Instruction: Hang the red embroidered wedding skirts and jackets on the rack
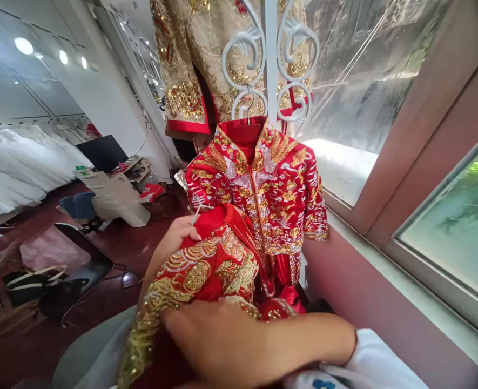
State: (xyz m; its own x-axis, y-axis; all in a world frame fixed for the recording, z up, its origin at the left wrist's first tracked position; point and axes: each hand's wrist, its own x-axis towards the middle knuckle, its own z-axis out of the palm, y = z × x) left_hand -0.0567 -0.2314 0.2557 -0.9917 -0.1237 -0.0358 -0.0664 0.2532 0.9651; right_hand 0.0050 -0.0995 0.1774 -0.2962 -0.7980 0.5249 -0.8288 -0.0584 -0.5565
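Observation:
A red garment with heavy gold embroidery point(210, 270) is bunched up in front of me. My left hand point(181, 231) is closed on its top edge, next to a thin white hanger piece point(196, 212). My right hand point(222, 346), in a white sleeve, lies across the lower folds with its fingers curled into the cloth. Just behind, a matching red and gold jacket point(271, 189) hangs from a white scrolled metal stand point(269, 65). A gold embroidered robe point(186, 81) hangs higher on the same stand.
A pink wall ledge and window point(445, 227) run along the right. To the left are a dark red floor, a black chair point(80, 265) with bags, a white desk with a monitor point(103, 154), and white dresses point(15, 162) along the far wall.

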